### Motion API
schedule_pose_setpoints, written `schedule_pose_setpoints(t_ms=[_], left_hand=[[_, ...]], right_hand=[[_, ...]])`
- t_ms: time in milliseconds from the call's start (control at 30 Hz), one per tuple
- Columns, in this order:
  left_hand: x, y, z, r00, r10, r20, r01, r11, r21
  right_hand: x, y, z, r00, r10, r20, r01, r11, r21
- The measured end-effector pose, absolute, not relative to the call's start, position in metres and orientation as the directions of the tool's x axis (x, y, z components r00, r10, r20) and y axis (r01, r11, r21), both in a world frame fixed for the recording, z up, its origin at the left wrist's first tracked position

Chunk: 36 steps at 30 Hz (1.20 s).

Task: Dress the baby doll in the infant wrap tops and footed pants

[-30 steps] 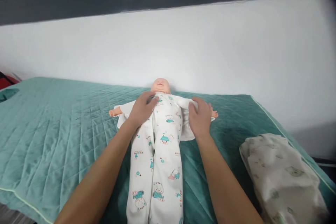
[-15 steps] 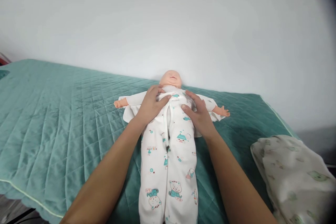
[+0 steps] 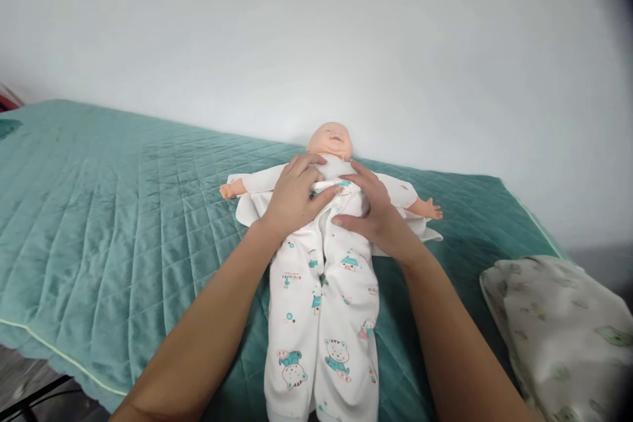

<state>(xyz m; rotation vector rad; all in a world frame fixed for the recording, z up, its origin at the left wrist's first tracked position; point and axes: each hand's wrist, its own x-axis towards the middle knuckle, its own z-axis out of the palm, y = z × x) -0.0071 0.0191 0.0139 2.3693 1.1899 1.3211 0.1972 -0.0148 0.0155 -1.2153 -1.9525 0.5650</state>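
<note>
A baby doll (image 3: 329,140) lies on its back with arms spread, its head by the wall. It wears a white long-sleeved top (image 3: 264,179), whose lower part spreads out on both sides. White baby pants (image 3: 321,316) printed with teddy bears and houses cover its legs and reach up to the belly. On the chest, my left hand (image 3: 297,194) has curled fingers and thumb closed about the pants' upper edge. My right hand (image 3: 378,211) rests on the other side of the waist, thumb and fingers apart over the fabric. The left fingertips are partly hidden.
A green quilted cover (image 3: 113,224) lies under the doll, with a pale edge at front left. White cloth with a leaf-like print (image 3: 564,330) lies bunched at the right. A pale wall (image 3: 316,46) rises directly behind the doll's head.
My hands have moved inward on the waist, and the pants' upper edge is more bunched between them. The view has shifted slightly.
</note>
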Motion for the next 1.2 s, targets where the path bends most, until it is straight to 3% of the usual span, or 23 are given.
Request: schedule_pose_setpoints(t_ms=[400, 733, 1000, 1200], left_hand=[[-0.011, 0.014, 0.009, 0.279, 0.658, 0.699, 0.511, -0.718, 0.472], [-0.03, -0.009, -0.009, 0.115, 0.708, 0.696, 0.63, -0.594, 0.5], [-0.049, -0.062, -0.032, 0.03, 0.772, 0.635, 0.683, -0.48, 0.55], [-0.044, -0.085, -0.033, -0.036, 0.884, 0.466, 0.679, -0.32, 0.661]], right_hand=[[0.181, -0.018, 0.019, -0.307, 0.808, 0.503, 0.686, 0.555, -0.47], [0.184, -0.033, 0.01, -0.298, 0.706, 0.642, 0.802, 0.55, -0.233], [0.188, -0.032, -0.003, -0.32, 0.596, 0.737, 0.81, 0.576, -0.114], [0.191, -0.033, -0.005, -0.402, 0.535, 0.743, 0.792, 0.61, -0.011]])
